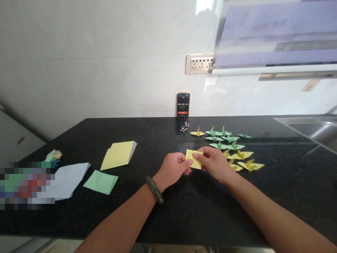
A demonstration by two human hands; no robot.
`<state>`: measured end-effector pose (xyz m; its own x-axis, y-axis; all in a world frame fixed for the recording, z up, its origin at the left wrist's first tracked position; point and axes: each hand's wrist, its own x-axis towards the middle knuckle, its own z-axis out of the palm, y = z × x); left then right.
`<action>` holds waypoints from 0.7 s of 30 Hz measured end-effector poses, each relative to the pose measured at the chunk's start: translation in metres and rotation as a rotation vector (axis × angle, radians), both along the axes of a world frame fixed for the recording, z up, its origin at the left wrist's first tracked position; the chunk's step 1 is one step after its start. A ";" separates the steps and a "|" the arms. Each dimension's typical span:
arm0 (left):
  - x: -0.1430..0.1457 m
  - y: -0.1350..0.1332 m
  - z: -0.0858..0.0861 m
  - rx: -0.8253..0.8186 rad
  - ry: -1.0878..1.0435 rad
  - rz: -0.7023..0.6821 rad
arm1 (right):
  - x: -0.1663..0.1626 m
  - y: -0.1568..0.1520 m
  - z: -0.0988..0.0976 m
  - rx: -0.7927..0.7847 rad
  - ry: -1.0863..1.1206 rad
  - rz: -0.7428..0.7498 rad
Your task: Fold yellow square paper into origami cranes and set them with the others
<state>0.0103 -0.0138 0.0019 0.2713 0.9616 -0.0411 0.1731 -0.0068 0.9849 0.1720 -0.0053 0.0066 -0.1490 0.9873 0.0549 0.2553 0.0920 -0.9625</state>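
Between my two hands is a small folded square of yellow origami paper (191, 163), held up over the dark countertop. My left hand (174, 169) pinches its left edge, thumb on the front face. From the right, my right hand (213, 162) grips it with the thumb pressed on the upper middle. The fingers behind the paper are partly hidden. Just beyond my right hand stand several yellow paper cranes (250, 165), some partly covered by that hand. Several green paper cranes (216, 145) sit farther back, beside a lone yellow crane (198, 133).
On the left of the black countertop (147, 218) lie a stack of yellow-topped paper (118, 154), green paper (101, 182), white sheets (70, 181) and crumpled paper (54, 155). A phone (183, 105) showing a timer leans on the wall, beads (185, 126) before it. A sink (313, 131) is at right.
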 end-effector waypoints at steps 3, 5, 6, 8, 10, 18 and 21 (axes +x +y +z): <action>-0.001 -0.001 -0.001 0.064 0.081 -0.005 | -0.002 -0.002 0.000 -0.002 0.029 0.009; -0.001 -0.001 -0.001 0.064 0.064 -0.011 | -0.003 -0.001 0.000 -0.009 0.045 0.012; 0.000 -0.001 -0.001 0.038 0.030 -0.007 | -0.002 -0.001 -0.001 -0.013 0.052 0.011; 0.001 -0.001 0.000 -0.053 -0.059 0.009 | -0.002 0.000 -0.002 -0.016 0.065 -0.003; 0.003 -0.001 0.002 -0.145 -0.134 0.028 | -0.001 0.001 -0.002 -0.015 0.069 -0.018; -0.001 0.001 0.006 -0.216 -0.118 -0.028 | 0.005 0.003 -0.005 0.032 0.017 0.025; -0.003 0.000 0.004 -0.253 -0.148 -0.097 | 0.006 0.004 -0.005 0.056 -0.002 0.083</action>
